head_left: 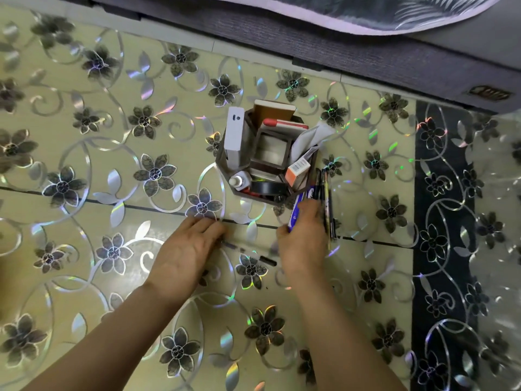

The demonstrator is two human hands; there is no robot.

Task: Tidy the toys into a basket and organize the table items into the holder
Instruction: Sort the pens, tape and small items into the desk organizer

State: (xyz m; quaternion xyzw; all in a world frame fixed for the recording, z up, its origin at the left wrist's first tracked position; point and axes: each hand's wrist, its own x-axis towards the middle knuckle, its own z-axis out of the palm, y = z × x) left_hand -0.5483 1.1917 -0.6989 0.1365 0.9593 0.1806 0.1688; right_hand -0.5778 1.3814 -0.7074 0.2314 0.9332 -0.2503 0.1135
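A brown compartmented holder [269, 167] stands near the middle of a table [84, 165] with a flower-patterned cover. It is packed with a white box [234, 134], a brown book-like block [273, 110], a small white bottle [239, 180], a black tape roll [267, 187] and an orange-and-white carton [296, 169]. Just beside its near right corner, the person's right hand [304, 235] has its fingers curled round a bundle of pens [327, 198] and a blue-and-white pack [300, 206], both pointing toward the holder. The left hand [186, 246] lies flat on the table, fingers extended. Its fingertips are at one end of a blurred loose pen [248, 251] lying between the two hands. Dark upholstered furniture [338, 49] borders the far edge.
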